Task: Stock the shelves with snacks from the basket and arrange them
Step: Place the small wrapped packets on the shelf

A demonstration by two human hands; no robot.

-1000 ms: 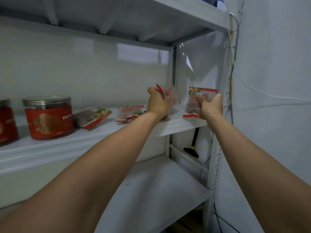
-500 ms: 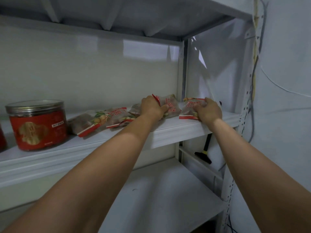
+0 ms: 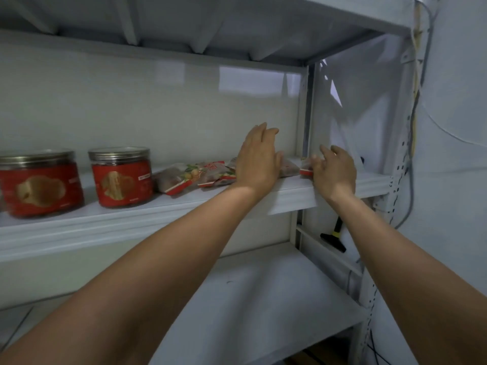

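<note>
Now that both packets (image 3: 288, 168) lie on the shelf (image 3: 184, 204), we have let go.
Our left hand (image 3: 259, 156) hovers open above one; our right hand (image 3: 333, 168), fingers slack, touches another. Arranging likely follows.

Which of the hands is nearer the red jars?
Left. The left hand is above the snack packets just right of the red jars; the right hand is farther right, touching the last packet.

Only one cam here, wide-angle, head-worn. Faces straight into the rack (image 3: 303, 114) from close up, slightly above the middle shelf (image 3: 168, 206), catching the shelf above (image 3: 237, 25) from underneath.
</note>
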